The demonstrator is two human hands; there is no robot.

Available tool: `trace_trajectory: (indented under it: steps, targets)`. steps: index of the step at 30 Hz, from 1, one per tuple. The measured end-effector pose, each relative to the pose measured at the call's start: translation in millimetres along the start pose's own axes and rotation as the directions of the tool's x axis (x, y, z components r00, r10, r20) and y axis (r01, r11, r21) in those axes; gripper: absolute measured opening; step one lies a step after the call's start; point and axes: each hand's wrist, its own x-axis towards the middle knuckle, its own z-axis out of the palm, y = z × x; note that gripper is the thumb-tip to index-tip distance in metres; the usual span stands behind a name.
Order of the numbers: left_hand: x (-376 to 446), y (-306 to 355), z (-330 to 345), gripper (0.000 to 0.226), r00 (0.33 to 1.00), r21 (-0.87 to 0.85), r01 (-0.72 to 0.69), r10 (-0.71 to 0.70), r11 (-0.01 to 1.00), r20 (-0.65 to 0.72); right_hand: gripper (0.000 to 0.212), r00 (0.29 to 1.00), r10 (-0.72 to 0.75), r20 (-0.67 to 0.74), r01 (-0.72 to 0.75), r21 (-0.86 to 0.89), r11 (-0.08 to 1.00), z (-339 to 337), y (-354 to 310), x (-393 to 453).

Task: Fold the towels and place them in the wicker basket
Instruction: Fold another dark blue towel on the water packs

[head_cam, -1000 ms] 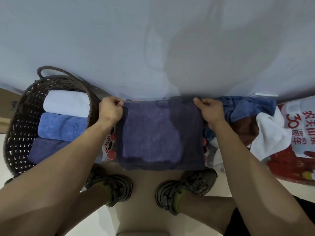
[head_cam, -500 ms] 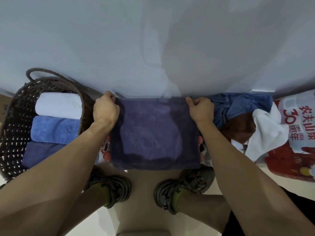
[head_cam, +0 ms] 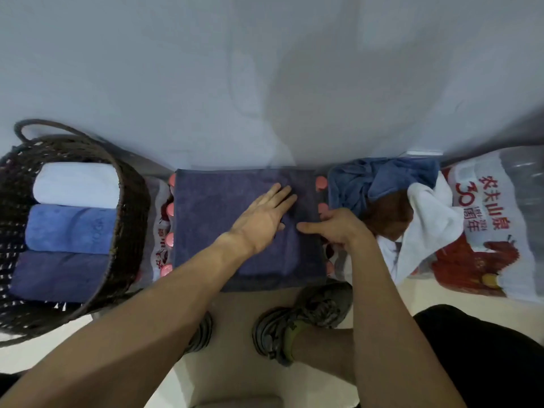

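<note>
A dark navy towel (head_cam: 223, 219) lies folded flat in the middle of the frame, spread over a pack of bottles with pink caps (head_cam: 170, 210) that peek out along its left and right edges. The left hand (head_cam: 263, 219) rests on the towel with its fingers straight and together, palm down, pressing the cloth near its right half. The right hand (head_cam: 338, 229) sits at the towel's right edge, its fingers curled round that edge and the thumb stretched out flat toward the left hand (the two nearly meet).

At the left of the frame stands the wicker basket (head_cam: 129, 219), dark brown with a loop handle at the top. Inside it three folded towels lie side by side: a white towel (head_cam: 76, 184) farthest up, a blue towel (head_cam: 70, 228) in the middle, a navy towel (head_cam: 59, 275) lowest.

To the right of centre is a loose heap of unfolded towels (head_cam: 391, 201), blue, brown and white, just beside a printed plastic bag (head_cam: 482, 219) at the right edge.
</note>
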Motion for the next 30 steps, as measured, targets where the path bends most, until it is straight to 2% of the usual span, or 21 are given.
trace_trajectory:
  steps: [3,5,8,11,13,15,16,18,20,21,24,27,30]
  targets:
    - [4,-3,-2,0.076,0.999,0.025,0.02,-0.021,0.999,0.045,0.061,0.996,0.016,0.083,0.004,-0.225,0.974,17,14,-19]
    - [3,-3,-3,0.076,0.998,0.008,0.031,-0.032,0.999,0.045,0.052,0.998,-0.049,0.038,0.056,-0.244,0.968,24,19,-32]
    - [2,-1,-6,0.076,0.999,-0.049,0.043,-0.042,0.998,0.021,0.034,0.985,-0.164,-0.052,0.156,-0.134,0.979,27,36,-52]
    - [2,1,-8,0.077,0.999,-0.053,0.044,-0.043,0.998,0.024,0.023,0.997,-0.063,0.035,0.056,0.187,0.981,27,54,-67]
    - [2,2,-9,0.076,0.998,-0.02,0.05,-0.05,0.999,0.028,0.018,0.997,-0.067,0.043,0.056,0.22,0.974,35,66,-74]
    - [2,4,-9,0.077,0.998,0.013,0.05,-0.05,0.999,0.029,0.026,0.989,-0.108,-0.1,0.117,0.092,0.989,48,76,-79]
    - [3,5,-9,0.077,0.998,0.024,0.053,-0.054,0.998,0.03,0.032,0.98,-0.092,-0.177,0.109,0.092,0.99,56,81,-82]
    - [4,8,-9,0.077,0.996,0.049,0.079,-0.081,0.996,0.04,0.038,0.964,0.024,-0.264,0.042,0.241,0.97,68,91,-85]
    - [3,14,-10,0.075,0.991,0.104,0.111,-0.118,0.988,0.059,0.048,0.958,0.118,-0.26,-0.04,0.29,0.956,76,102,-86]
    - [2,18,-10,0.074,0.989,0.147,0.126,-0.136,0.981,0.059,0.046,0.962,0.144,-0.232,-0.077,0.277,0.958,77,106,-87]
    - [-17,30,-10,0.074,0.976,0.207,0.217,-0.211,0.954,-0.051,0.026,0.968,0.223,-0.113,-0.152,0.442,0.884,77,108,-87]
    - [-61,43,-3,0.067,0.945,0.132,0.271,-0.238,0.953,-0.224,0.024,0.975,0.219,0.024,-0.198,0.53,0.824,72,103,-86]
    - [-113,52,15,0.052,0.938,0.074,0.194,-0.163,0.978,-0.306,0.019,0.975,0.22,-0.014,-0.181,0.517,0.836,67,97,-90]
